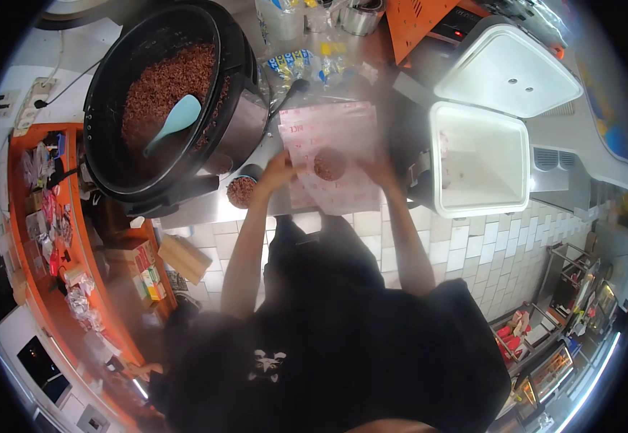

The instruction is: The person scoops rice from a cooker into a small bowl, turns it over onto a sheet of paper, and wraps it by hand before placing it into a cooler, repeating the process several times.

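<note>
A pink bag (332, 155) sits in the middle of the frame with a scoop of red rice (329, 164) inside. The left hand (276, 173) and right hand (379, 172) pinch its two sides. It's best to hold both sides level so nothing spills. The fingers are blurry. The big rice pot (162, 101) is upper left.

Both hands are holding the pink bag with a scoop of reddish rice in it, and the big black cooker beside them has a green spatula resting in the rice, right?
Not quite: the spatula lying in the cooker is light blue, not green, as the head view shows. The rest holds: the left hand and right hand hold the pink bag with rice inside.
</note>
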Available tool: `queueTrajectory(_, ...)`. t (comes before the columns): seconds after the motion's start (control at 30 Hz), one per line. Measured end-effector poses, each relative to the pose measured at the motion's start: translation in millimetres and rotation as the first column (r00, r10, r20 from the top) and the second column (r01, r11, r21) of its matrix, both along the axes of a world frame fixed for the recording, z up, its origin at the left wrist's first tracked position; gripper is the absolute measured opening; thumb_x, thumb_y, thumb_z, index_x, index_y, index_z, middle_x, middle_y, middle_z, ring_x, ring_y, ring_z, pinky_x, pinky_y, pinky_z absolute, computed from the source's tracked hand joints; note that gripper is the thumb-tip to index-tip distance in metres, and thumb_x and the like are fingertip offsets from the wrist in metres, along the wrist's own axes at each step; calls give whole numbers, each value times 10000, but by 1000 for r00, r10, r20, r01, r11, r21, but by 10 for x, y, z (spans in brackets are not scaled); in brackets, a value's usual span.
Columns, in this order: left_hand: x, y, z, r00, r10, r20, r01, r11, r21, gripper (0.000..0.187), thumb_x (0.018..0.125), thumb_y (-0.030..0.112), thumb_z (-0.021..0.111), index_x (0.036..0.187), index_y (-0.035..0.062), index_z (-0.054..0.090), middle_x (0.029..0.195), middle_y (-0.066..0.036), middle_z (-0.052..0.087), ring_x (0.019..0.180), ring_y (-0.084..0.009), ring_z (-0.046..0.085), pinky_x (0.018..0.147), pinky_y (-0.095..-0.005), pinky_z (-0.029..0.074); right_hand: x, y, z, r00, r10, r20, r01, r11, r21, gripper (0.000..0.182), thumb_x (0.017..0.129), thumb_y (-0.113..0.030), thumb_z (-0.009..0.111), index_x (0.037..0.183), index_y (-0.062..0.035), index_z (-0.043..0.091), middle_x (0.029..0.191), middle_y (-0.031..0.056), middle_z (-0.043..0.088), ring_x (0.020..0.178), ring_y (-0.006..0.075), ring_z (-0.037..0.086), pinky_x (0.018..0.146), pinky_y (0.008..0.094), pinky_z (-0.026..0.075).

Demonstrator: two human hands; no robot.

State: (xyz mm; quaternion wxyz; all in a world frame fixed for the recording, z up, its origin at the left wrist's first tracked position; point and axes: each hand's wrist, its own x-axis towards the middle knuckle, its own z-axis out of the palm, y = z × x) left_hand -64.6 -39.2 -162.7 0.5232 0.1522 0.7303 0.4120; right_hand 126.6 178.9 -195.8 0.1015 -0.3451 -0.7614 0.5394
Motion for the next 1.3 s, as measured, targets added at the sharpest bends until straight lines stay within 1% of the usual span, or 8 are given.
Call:
queueTrajectory(0.13, -373, 398, -670, 824, 243, -511, -75, 942, 326, 495, 740, 84, 801, 1176, 16, 575, 980, -193, 710, 850, -292, 723, 723, -410, 572, -527, 356, -342, 997, -13, -82, 34, 962, 272, 725, 757, -81, 764, 1415, -24, 465, 1257, 253, 602, 1187, 413, 578, 1006, 448, 476)
queueTrajectory(0.2, -504, 513, -395, 621, -281, -732, 218, 959, -183, 528, 731, 94, 799, 1202, 37, 567, 1015, -223, 701, 925, -349, 718, 790, -449, 570, -776, 399, 130, 999, 9, -46, 9, 931, 365, 620, 793, -32, 702, 1380, -32, 505, 1231, 249, 619, 1180, 432, 576, 1010, 459, 472)
queueTrajectory(0.27, -486, 541, -130, 507, -428, -748, 247, 904, -350, 533, 738, 104, 795, 1215, 48, 565, 1038, -217, 697, 966, -360, 707, 824, -461, 562, -902, 368, 509, 677, 56, 734, -503, 763, 406, 452, 872, -78, 594, 1322, -53, 553, 1240, 202, 628, 1144, 319, 631, 901, 444, 522)
queueTrajectory(0.4, -394, 499, -18, 353, -635, -687, 358, 770, -528, 529, 759, 117, 781, 1236, 68, 558, 1147, -192, 668, 1150, -347, 641, 947, -488, 506, -876, 286, 412, 691, 33, 722, -553, 667, 499, 390, 901, -88, 523, 1287, -71, 581, 1259, 187, 629, 1203, 321, 598, 1009, 479, 458)
queueTrajectory(0.47, -258, 622, 171, 365, -626, -689, 385, 775, -500, 576, 770, 118, 775, 1290, 81, 531, 1218, -187, 629, 1222, -340, 590, 989, -507, 472, -886, 378, 80, 861, 405, 306, -503, 592, 631, 412, 878, -102, 556, 1289, -102, 597, 1263, 173, 631, 1237, 316, 572, 1063, 478, 407)
queueTrajectory(0.73, 99, 359, 87, 144, -666, -732, 298, 734, -610, 882, 782, 204, 795, 1523, 137, 320, 1459, -155, 441, 1308, -352, 488, 1075, -581, 368, -646, 169, 129, 884, 418, 211, -404, 453, 795, 434, 784, 5, 636, 1202, -109, 605, 1091, 154, 652, 1062, 348, 620, 947, 491, 454)
queueTrajectory(1.0, 37, 256, 89, 223, -234, -946, 493, 865, -97, 148, 809, 118, 655, 947, 74, 683, 991, -59, 641, 1016, -251, 624, 852, -404, 484, -439, 94, 400, 820, 570, 47, -425, 552, 717, 384, 781, -30, 662, 1154, -120, 671, 963, 130, 620, 903, 341, 620, 793, 430, 497)
queueTrajectory(1.3, 767, -344, -176, 144, -143, -979, 404, 912, -74, 257, 818, 227, 672, 1043, 103, 674, 1050, -61, 625, 1107, -315, 571, 941, -484, 437, 73, -174, 448, 732, 635, 248, -571, 372, 732, 521, 740, -54, 708, 1251, -138, 654, 1192, 81, 603, 1172, 259, 555, 970, 445, 452)
